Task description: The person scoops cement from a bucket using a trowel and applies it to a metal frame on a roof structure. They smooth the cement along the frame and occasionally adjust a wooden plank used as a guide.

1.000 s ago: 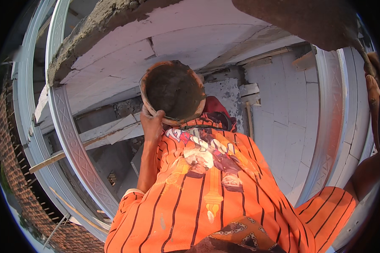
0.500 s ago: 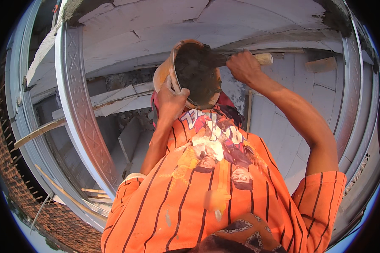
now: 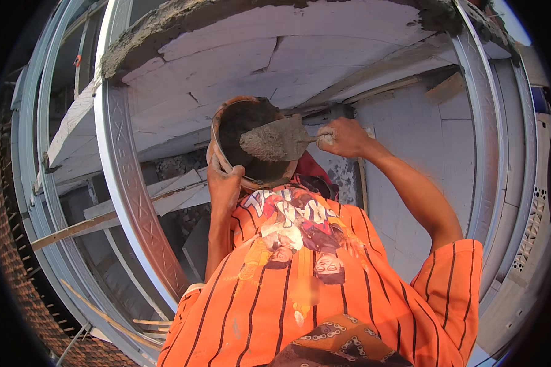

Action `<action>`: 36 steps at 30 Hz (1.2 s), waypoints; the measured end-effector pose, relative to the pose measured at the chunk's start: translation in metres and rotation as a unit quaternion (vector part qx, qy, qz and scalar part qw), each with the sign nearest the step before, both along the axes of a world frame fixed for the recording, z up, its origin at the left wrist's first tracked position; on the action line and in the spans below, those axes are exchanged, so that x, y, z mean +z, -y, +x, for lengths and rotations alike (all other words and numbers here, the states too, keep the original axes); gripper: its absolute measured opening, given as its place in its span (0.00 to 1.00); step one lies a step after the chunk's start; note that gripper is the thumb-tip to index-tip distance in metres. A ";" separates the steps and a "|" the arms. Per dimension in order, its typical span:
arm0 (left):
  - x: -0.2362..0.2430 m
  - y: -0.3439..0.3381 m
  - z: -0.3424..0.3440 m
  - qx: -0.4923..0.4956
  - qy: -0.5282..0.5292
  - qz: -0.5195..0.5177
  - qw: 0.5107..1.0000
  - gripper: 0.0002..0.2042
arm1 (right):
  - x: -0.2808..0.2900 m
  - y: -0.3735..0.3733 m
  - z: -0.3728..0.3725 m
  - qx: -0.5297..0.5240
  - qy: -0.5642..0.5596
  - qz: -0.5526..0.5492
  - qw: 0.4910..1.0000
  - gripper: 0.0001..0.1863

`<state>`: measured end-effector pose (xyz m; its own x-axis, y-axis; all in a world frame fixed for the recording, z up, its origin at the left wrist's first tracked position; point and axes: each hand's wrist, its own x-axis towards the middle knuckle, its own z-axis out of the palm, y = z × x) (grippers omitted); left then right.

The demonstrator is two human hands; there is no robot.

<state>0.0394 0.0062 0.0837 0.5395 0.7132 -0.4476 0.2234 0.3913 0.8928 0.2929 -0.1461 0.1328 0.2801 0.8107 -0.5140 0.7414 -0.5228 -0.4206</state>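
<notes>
Where the round bucket [image 3: 215, 142] gapes, gritty mortar [image 3: 260, 142] coats the trowel [image 3: 296, 134].

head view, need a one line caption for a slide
Left hand gripping a bucket, right hand holding a trowel with grey mortar on it over the bucket's mouth.

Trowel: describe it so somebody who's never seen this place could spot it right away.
Start at the orange striped shirt and look just above it in the picture, to the round bucket gripped by the left hand. Over its mouth is the trowel, held by the right hand. Its flat, grey, mortar-smeared blade looks paler than the bucket's dark inside.
</notes>
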 end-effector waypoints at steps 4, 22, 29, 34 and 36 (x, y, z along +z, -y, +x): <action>-0.030 -0.009 -0.003 -0.001 0.049 -0.022 0.999 0.30 | 0.079 0.019 0.009 -0.073 -0.031 0.033 0.996 0.16; -0.025 -0.025 0.008 -0.068 0.033 -0.007 0.997 0.24 | 0.311 0.062 0.161 -0.418 -0.288 0.579 0.638 0.17; -0.029 -0.015 0.001 -0.007 0.028 -0.003 1.000 0.26 | 0.268 0.124 0.362 -0.453 -0.395 0.677 0.425 0.15; -0.044 -0.009 -0.007 0.007 0.004 -0.003 1.000 0.27 | 0.372 0.196 0.416 -0.269 -0.353 0.708 0.549 0.12; -0.037 -0.003 -0.005 0.031 0.016 0.014 0.999 0.27 | 0.417 0.199 0.397 -0.371 -0.119 0.676 0.626 0.17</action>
